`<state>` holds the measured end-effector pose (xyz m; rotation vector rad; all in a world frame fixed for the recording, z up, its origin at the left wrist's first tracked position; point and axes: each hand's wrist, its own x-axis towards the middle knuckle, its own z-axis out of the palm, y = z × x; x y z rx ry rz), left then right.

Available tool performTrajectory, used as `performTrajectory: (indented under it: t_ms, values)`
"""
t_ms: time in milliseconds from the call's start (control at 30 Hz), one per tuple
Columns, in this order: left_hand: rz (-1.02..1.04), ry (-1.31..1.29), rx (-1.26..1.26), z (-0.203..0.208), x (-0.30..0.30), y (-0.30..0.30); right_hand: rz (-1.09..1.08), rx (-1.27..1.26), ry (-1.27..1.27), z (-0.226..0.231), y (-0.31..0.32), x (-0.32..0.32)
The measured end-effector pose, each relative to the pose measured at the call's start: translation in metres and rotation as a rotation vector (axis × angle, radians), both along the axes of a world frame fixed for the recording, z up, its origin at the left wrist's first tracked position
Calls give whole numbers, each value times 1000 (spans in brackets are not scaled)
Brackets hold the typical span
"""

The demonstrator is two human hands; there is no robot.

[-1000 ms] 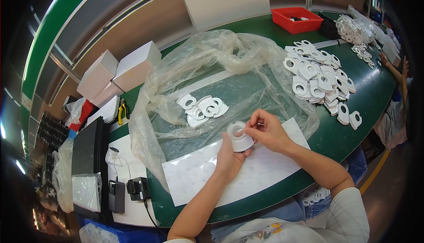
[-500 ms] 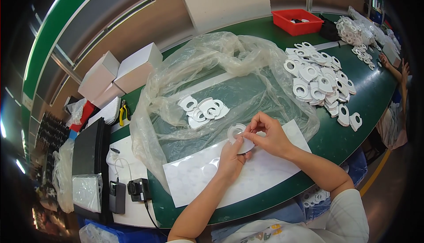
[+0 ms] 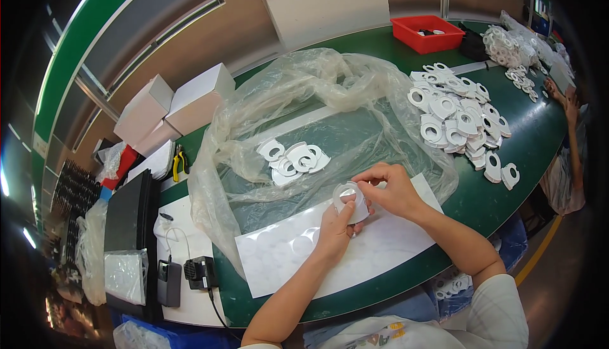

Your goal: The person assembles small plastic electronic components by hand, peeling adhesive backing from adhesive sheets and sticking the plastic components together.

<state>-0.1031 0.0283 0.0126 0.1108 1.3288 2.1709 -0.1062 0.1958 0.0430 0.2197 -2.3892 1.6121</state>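
Observation:
A white plastic ring-shaped part (image 3: 361,211) with a round opening is held in my left hand (image 3: 335,228), the thumb lying across its front. At the part's upper right rim, my right hand (image 3: 396,192) has thumb and forefinger pinched together; whether a thin piece is between them I cannot make out. Beneath both hands lies a glossy white sheet (image 3: 285,266) with faint round shapes on it. Beyond them, several similar white parts (image 3: 298,160) rest on a clear plastic bag (image 3: 212,171) spread over the green table (image 3: 533,159).
A large heap of white ring parts (image 3: 466,119) is to the right. A red bin (image 3: 426,35) stands behind it. At left are white boxes (image 3: 196,98), yellow-handled pliers (image 3: 179,162), a black charger (image 3: 200,273) and its cord. Another person's hands (image 3: 563,98) show far right.
My right fingers have shifted from the middle of the ring to its upper right rim. The held part has turned more upright and moved slightly right.

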Motion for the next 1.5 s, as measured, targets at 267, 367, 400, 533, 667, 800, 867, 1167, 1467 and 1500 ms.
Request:
performTrajectory:
  t_ms: [267, 367, 400, 533, 667, 800, 867, 1167, 1467, 1500]
  values:
    - [-54, 66, -55, -1, 1, 3, -38, -25, -178, 6, 1, 0]
    - [-64, 32, 21, -2, 2, 2, -124, 42, -89, 7, -4, 1]
    - [-127, 42, 24, -5, -1, 0, -168, 212, 27, 5, -6, 1]
    - [-161, 26, 7, 1, -1, -1, -232, 554, 234, 9, -14, 5]
    - [-87, -43, -20, 6, 2, 1, -114, 566, 263, 14, -5, 9]
    - [-155, -57, 20, 3, 1, -8, 61, 346, -5, 26, 8, 14]
    - [-200, -47, 32, 7, 3, -11, 86, 250, -138, 27, 13, 14]
    - [-117, 536, -436, 58, -18, -35, -498, -937, 150, 37, 102, -6]
    - [-14, 1535, -1405, 34, -96, -61, -315, -726, 5, 37, 69, -2]
    - [-17, 1536, -1401, 31, -98, -60, -197, -526, 11, 34, 62, 0]
